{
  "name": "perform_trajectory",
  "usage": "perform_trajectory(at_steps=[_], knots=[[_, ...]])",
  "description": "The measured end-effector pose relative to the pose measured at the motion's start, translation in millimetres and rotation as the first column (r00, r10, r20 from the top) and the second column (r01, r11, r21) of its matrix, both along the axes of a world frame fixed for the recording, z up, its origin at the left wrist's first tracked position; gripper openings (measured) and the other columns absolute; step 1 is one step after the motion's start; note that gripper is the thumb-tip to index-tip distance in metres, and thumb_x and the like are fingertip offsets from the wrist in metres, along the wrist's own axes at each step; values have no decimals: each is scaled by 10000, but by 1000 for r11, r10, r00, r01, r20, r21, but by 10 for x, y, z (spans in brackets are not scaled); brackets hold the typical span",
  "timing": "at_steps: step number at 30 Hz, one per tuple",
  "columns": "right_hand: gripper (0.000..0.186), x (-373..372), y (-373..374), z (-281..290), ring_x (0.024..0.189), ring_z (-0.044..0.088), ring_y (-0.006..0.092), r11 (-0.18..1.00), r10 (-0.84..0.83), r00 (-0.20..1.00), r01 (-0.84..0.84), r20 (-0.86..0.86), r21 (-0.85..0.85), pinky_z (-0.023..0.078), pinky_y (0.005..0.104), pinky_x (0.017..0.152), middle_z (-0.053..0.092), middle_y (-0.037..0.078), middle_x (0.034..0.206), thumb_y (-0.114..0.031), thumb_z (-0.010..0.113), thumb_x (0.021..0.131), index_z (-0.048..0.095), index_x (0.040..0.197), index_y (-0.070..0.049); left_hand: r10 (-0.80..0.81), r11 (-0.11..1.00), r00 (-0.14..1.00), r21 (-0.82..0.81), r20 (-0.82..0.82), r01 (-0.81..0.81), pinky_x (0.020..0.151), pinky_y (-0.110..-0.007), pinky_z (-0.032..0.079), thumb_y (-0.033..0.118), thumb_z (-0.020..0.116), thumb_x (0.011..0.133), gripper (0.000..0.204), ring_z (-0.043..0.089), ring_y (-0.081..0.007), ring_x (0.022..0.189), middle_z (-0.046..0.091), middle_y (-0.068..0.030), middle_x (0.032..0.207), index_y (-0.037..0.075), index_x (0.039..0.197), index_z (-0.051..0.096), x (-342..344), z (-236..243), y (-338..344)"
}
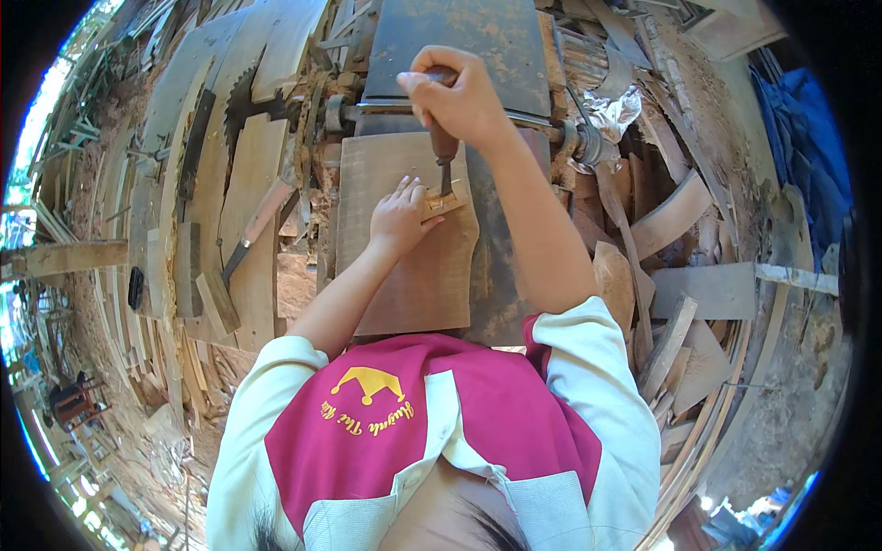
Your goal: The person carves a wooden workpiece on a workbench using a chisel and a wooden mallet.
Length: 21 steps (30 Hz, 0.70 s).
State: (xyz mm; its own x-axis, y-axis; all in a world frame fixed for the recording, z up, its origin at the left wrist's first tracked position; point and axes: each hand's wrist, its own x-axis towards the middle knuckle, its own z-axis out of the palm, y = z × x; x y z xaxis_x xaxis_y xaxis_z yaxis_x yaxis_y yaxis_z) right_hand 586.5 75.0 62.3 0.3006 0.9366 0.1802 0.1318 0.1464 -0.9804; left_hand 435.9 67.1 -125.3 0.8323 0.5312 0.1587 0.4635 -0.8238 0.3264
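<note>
Near the centre of the frame, a small wood block (450,204) flat on a wide wooden board (404,285), with a wooden-handled chisel (444,142) standing nearly upright at its surface. Wrapped around the handle, right hand (459,96), fingers curled tight, probably for steering the edge. Spread low against the block's left end, left hand (400,218), likely to prevent sliding; whether also pinching, cannot tell. Underneath, a dark metal machine bed (459,37), apparently for firm support. At frame left, a toothed saw blade (241,106) among planks (253,165).

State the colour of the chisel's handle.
The chisel's handle is dark reddish-brown; it shows best in the head view.
</note>
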Motion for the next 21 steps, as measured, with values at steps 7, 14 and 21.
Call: perform_trajectory(at_steps=[7,14,21], knots=[[144,240,72,-67,421,454,84,993,83,996,-82,-8,84,368,217,420,484,20,499,-79,554,807,505,678,-39,13,1000,1000,-24,19,-13,875,-349,429,457,651,702,521,448,-235,1184,522,-117,1210,54,1002,512,18,18,14],[166,337,-11,-63,423,474,86,974,178,975,-156,-131,164,386,232,419,498,21,504,-73,562,799,508,646,-37,18,1000,999,-3,-38,-18,867,-359,439,468,623,729,508,428,-238,1205,493,-97,1253,65,1014,502,18,41,7],[164,373,-15,-72,426,476,94,962,237,960,-210,-148,177,392,235,423,493,23,501,-68,557,799,507,646,-34,40,998,999,-39,-28,-41,862,-362,447,475,616,734,515,416,-234,1217,478,-101,1270,66,1025,499,46,27,-30]])
